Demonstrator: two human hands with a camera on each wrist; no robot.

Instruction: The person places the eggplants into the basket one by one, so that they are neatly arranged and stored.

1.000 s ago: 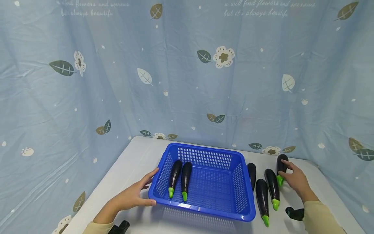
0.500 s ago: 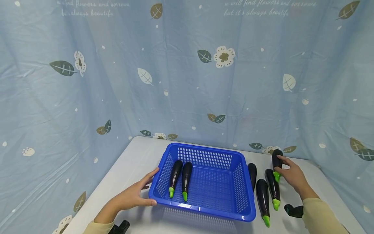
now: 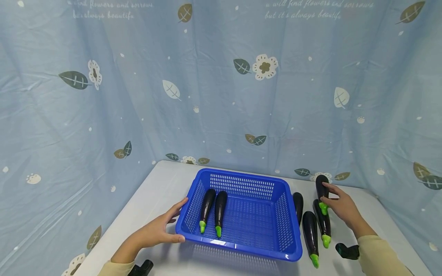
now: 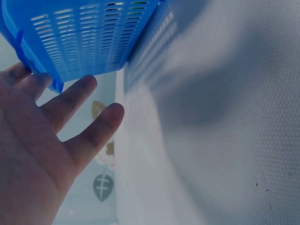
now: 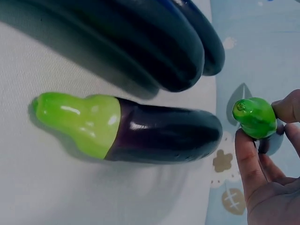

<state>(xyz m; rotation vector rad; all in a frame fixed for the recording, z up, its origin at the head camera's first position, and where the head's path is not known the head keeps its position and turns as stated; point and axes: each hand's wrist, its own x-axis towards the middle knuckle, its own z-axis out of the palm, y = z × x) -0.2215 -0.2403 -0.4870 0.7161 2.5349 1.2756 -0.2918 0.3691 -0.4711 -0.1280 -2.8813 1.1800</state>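
My right hand grips a dark purple eggplant with a green cap, held over another eggplant lying on the table. In the right wrist view the held eggplant's green stem end points toward the camera, between thumb and fingers. At the left side of a blue plastic basket, my left hand has its fingers spread and extended, fingertips right at the rim. Two eggplants lie side by side in the basket's left part. The left wrist view shows the basket's slotted wall above the fingers.
Right of the basket lie two further eggplants, one near the front and one partly hidden by the basket wall. A white table carries everything. A blue patterned curtain hangs close behind.
My right hand has lifted the eggplant from the table's far right and carried it left, over the neighbouring eggplant. The left hand and the basket have stayed in place.
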